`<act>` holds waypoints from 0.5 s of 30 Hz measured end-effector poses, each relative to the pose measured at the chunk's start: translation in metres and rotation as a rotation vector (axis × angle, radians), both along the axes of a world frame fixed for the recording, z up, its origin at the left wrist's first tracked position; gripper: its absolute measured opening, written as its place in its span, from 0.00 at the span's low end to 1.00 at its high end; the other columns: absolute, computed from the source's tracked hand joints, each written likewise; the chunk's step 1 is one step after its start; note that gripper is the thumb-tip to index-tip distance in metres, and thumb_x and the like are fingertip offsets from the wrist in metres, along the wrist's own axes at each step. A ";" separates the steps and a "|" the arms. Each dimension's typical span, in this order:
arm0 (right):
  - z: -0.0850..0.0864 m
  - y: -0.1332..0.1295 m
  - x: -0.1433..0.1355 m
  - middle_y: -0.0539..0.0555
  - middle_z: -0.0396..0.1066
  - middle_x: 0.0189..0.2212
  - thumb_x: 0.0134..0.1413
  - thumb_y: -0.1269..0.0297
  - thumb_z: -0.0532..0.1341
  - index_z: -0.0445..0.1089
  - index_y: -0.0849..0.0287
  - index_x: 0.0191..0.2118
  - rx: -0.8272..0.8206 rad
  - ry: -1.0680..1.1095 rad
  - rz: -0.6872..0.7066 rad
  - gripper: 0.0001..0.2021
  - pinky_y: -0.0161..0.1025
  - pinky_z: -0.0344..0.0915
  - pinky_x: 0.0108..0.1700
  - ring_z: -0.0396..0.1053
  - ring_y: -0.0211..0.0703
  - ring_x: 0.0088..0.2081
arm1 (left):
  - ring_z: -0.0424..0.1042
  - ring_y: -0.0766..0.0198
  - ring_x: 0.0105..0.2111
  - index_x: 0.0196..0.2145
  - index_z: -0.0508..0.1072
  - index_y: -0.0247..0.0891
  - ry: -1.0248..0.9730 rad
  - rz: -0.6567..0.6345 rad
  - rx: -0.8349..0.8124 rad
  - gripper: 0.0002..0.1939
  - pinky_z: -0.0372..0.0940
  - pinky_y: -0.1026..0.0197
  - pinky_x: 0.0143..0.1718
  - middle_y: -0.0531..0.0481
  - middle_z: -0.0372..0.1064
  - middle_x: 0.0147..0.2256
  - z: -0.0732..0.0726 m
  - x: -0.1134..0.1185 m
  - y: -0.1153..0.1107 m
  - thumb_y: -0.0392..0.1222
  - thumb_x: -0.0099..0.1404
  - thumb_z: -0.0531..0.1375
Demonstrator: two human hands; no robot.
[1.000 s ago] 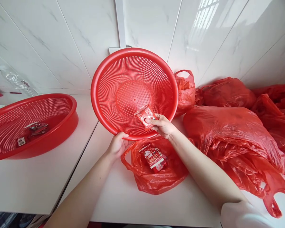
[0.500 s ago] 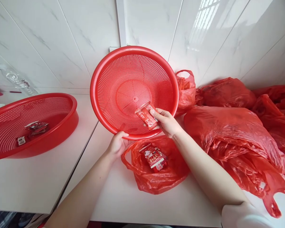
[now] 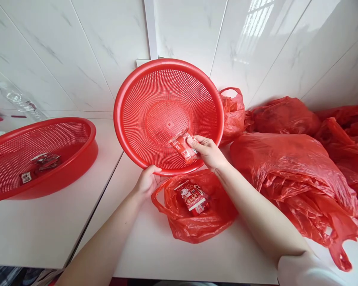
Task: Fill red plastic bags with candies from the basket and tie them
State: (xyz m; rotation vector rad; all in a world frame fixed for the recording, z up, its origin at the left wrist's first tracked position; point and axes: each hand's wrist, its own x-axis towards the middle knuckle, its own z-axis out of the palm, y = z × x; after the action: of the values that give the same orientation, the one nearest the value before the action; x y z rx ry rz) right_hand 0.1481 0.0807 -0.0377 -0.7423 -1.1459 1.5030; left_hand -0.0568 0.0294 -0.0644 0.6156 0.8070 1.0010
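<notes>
White tabletop point(image 3: 155, 254), left grip point(image 3: 146, 183) nearly closed on tilted red perforated basket point(image 3: 169, 62), right grip point(image 3: 208, 153) pinching shiny red-and-white packet point(image 3: 183, 147)

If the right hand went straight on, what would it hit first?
Led by its packet, the right hand would probably meet the inside of the tilted basket; depth is unclear.

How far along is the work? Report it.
Packets lie in the open bag, so that much looks done. The right hand holds a red packet over the tilted basket, whose rim the left hand grips. Likely left: that packet, unreleased; perhaps those in the other basket.
</notes>
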 end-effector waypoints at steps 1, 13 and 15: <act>0.000 0.000 0.000 0.48 0.71 0.25 0.46 0.51 0.69 0.72 0.60 0.31 -0.003 0.000 0.005 0.16 0.34 0.66 0.31 0.67 0.34 0.25 | 0.75 0.45 0.43 0.44 0.75 0.32 0.000 0.002 -0.001 0.22 0.67 0.46 0.47 0.42 0.78 0.37 0.000 0.000 0.000 0.36 0.50 0.57; 0.009 -0.004 0.005 0.43 0.55 0.17 0.45 0.57 0.68 0.65 0.61 0.20 0.106 -0.169 -0.057 0.16 0.31 0.47 0.24 0.50 0.29 0.20 | 0.76 0.46 0.42 0.37 0.76 0.31 0.017 0.032 -0.014 0.16 0.68 0.49 0.46 0.43 0.78 0.34 -0.002 0.002 0.000 0.36 0.49 0.57; 0.008 -0.004 0.007 0.44 0.55 0.18 0.45 0.57 0.68 0.65 0.61 0.21 0.138 -0.186 -0.035 0.16 0.31 0.48 0.24 0.50 0.29 0.21 | 0.76 0.46 0.41 0.37 0.76 0.31 0.021 0.041 -0.014 0.16 0.68 0.49 0.45 0.42 0.78 0.34 -0.003 0.001 0.001 0.36 0.49 0.58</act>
State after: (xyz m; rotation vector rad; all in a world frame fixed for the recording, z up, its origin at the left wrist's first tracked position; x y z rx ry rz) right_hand 0.1549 0.0770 -0.0293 -0.8155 -1.3549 1.3315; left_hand -0.0561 0.0303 -0.0677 0.6006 0.8479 1.0271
